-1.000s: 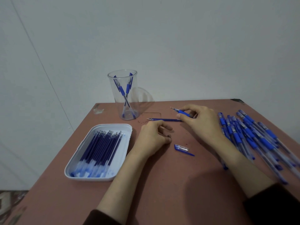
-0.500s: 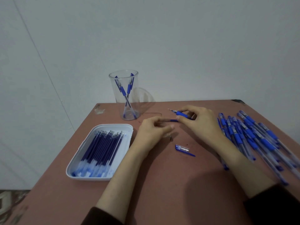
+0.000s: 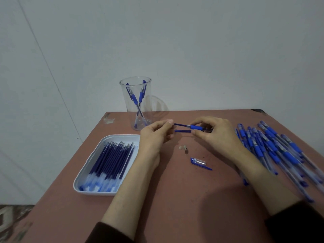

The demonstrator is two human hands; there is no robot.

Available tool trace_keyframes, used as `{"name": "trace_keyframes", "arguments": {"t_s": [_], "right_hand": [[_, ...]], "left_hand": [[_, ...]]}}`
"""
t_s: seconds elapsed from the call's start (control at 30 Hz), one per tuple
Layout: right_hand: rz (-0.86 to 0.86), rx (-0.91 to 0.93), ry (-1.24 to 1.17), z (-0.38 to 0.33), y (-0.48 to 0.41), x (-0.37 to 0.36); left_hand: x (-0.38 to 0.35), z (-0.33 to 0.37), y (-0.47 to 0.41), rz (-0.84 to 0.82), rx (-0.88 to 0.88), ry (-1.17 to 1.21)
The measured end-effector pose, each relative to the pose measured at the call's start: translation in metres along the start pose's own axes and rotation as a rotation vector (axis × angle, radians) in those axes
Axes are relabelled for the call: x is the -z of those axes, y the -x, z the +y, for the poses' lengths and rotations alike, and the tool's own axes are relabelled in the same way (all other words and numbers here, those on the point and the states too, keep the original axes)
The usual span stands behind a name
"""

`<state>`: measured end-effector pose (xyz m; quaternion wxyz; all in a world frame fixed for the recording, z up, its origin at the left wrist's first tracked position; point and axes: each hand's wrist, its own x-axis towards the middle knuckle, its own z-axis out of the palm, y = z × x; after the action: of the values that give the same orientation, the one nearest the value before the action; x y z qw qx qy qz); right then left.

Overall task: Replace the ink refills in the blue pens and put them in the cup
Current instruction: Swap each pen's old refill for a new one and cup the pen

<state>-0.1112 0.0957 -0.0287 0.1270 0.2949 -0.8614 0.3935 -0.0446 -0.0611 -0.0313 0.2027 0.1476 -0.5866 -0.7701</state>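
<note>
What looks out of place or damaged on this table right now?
Loose parts lie on the table between the forearms: a small metal tip and a pen cap, easy to lose. One refill lies outside the tray. The table's far left corner looks chipped.

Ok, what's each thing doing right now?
Cup: upright, two pens inside.
Tray: holds refills lying flat.
Held pen: tip off, refill sticking out, right hand grips it.
Left hand: pinches that refill's end.
Spare refill: lying on table.
Cap: off, on table.
Metal tip: off, on table.
Pen pile: lying loose.
</note>
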Motion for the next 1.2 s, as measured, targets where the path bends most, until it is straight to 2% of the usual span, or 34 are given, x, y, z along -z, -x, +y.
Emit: {"name": "trace_keyframes", "arguments": {"t_s": [0.33, 0.53, 0.67, 0.8, 0.93, 1.1, 1.2], "right_hand": [[0.174, -0.096, 0.124, 0.016, -0.007, 0.011], [0.297, -0.041, 0.019, 0.008, -0.010, 0.009], [0.162, 0.143, 0.075, -0.014, -0.007, -0.004], [0.098, 0.196, 0.128, -0.020, -0.015, -0.013], [0.045, 0.163, 0.156, -0.017, -0.024, -0.018], [-0.107, 0.047, 0.404, -0.008, -0.031, -0.025], [-0.185, 0.025, 0.449, -0.006, -0.033, -0.032]], "left_hand": [[0.008, 0.008, -0.005, 0.301, -0.152, 0.158], [0.005, 0.007, -0.004, 0.305, -0.200, 0.104], [-0.001, 0.004, -0.001, 0.232, -0.249, 0.004], [0.000, 0.003, -0.003, 0.216, -0.232, 0.030], [0.001, 0.003, -0.004, 0.237, -0.208, 0.066], [0.003, 0.006, -0.004, 0.332, -0.234, 0.047], [0.003, 0.007, -0.004, 0.340, -0.215, 0.053]]}}
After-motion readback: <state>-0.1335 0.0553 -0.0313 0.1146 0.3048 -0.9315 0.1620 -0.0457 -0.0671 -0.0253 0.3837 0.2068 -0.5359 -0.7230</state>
